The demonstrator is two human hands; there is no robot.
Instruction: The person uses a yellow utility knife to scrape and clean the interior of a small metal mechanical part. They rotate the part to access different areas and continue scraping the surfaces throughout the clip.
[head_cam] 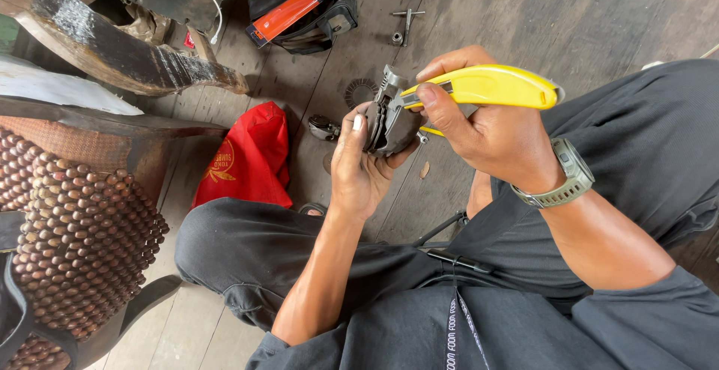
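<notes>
My left hand (359, 164) holds the grey metal part (389, 119) above the floor (524, 10), at nine o'clock from my right hand (487, 126) gripping the yellow knife (490, 85), scraping not finished, I think.

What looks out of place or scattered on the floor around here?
Small metal parts lie loose on the wooden floor beyond the hands, apart from the open black tool bag. A red cloth bag lies crumpled by the knee.
</notes>
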